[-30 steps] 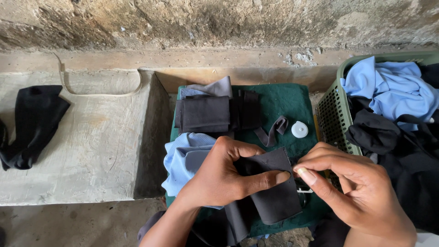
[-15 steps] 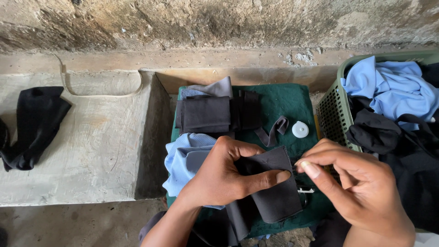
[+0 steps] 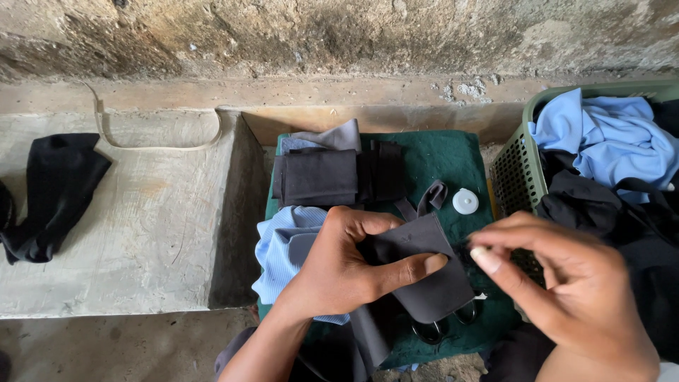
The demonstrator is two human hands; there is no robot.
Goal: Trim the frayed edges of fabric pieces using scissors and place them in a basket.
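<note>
Rough concrete wall (image 3: 339, 35) runs across the top, with a concrete ledge (image 3: 141, 226) below it at nine o'clock carrying a crumpled black garment (image 3: 53, 191). At the centre lies a green cloth (image 3: 453, 163) with folded dark fabric pieces (image 3: 332, 177) stacked at its twelve o'clock end and a small white disc (image 3: 465, 201) toward two o'clock. The left hand (image 3: 339, 269) grasps a dark grey fabric piece (image 3: 431, 276) (thumb on top, fingers curled over its upper edge), which sits over the green cloth just below centre. The right hand (image 3: 573, 297), at four o'clock, is blurred, with thumb and forefinger pinched together beside the piece's right edge; whether anything is between them I cannot tell. Scissor handles (image 3: 442, 325) peek out under the piece. A light blue cloth (image 3: 283, 247) lies under the left hand. At two o'clock a green basket (image 3: 520, 170) holds blue and black clothes (image 3: 608, 148).
</note>
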